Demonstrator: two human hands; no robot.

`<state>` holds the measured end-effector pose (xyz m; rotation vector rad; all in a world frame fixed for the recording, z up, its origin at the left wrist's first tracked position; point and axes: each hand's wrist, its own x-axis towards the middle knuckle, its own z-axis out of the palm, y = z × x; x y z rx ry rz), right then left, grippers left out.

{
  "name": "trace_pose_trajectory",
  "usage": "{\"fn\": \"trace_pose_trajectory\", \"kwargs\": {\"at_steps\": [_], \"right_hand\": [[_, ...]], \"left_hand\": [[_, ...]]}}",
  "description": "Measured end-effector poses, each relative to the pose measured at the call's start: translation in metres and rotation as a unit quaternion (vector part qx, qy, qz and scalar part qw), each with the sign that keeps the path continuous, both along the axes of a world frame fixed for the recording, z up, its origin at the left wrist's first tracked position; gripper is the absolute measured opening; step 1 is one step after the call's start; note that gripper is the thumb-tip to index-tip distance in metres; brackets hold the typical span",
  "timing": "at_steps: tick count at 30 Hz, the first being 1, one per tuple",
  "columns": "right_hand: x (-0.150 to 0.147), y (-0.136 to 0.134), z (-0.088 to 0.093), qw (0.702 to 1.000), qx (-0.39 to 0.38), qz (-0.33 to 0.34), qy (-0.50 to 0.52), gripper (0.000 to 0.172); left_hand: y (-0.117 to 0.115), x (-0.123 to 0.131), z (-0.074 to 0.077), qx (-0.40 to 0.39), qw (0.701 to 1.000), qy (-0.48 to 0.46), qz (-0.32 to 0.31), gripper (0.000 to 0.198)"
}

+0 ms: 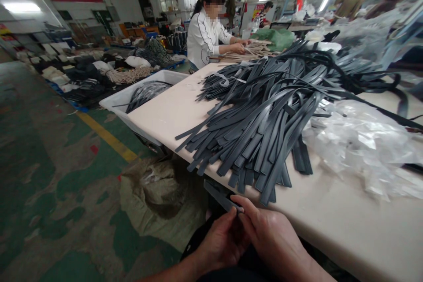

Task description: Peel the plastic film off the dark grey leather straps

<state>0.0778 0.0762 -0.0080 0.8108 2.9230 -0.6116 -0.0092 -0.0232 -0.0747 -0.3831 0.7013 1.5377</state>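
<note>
Close to my lap, just off the table's front edge, a dark grey strap (219,197) is pinched between my two hands. My left hand (222,240) grips it from below with the thumb on top. My right hand (264,224) has its thumb and forefinger closed on the same strap, beside the left thumb. The strap's flat end points up and to the left; the rest of it is hidden by my hands. Right in front lies a large heap of similar grey straps (251,128), their ends fanned toward me over the table edge.
The pale table (158,119) holds crumpled clear plastic bags (366,141) at the right. A white bin (115,110) with dark straps stands at its left side. An open woven sack (158,202) sits on the floor. Across the table a co-worker (205,35) handles beige strips (254,49).
</note>
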Motion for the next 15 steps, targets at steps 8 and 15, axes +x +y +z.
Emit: {"fn": "trace_pose_trajectory", "kwargs": {"at_steps": [8, 15], "right_hand": [[-0.011, 0.003, -0.014, 0.999, -0.032, -0.020, 0.005, 0.038], [-0.009, 0.001, 0.001, 0.998, -0.047, -0.026, -0.019, 0.028]], "left_hand": [[0.004, 0.002, -0.007, -0.001, 1.000, -0.006, 0.028, 0.020], [-0.017, -0.011, 0.006, 0.021, 0.997, 0.063, 0.027, 0.013]]}}
